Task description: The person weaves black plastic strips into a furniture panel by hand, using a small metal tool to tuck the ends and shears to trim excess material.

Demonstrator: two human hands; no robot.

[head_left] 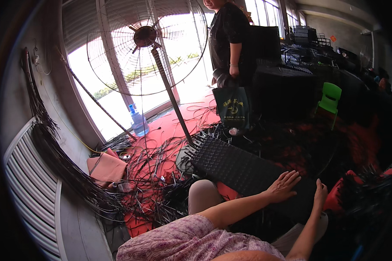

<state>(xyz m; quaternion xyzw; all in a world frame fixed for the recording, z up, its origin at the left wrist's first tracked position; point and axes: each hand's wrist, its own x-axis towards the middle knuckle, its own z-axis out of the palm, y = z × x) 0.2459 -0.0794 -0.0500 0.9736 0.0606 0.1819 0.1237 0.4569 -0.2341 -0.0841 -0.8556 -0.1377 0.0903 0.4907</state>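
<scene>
Resting a spread left hand (285, 187) on a black woven panel (244, 168)

Looking down in the head view, you had the panel lying slantwise in front of you, its near end beside your knees. Around it the red floor (165, 125) was littered with loose black strips (176, 190). Bright glass doors (91, 69) stood beyond, with a tall fan (144, 36) before them and a blue water bottle (139, 123) near their foot. A white radiator (32, 187) ran along the grey wall at the left. To the right were a green chair (329, 98) and another person (226, 39) beside a dark bag (233, 108).

Your left hand lay palm down on the panel, fingers extended and clasping nothing. Your right hand (320, 196) was upright at its right edge; you could not tell whether it gripped that edge. Shadow swallowed the panel's near end, and the upper border cut off the other person's head.

Rows of raised bumps textured the long, flat weave, and strip ends bristled from its far end. The fan's cage was round, thin wire; the radiator was made of parallel tubes; your shirt (183, 237) was patterned pink fabric.
</scene>
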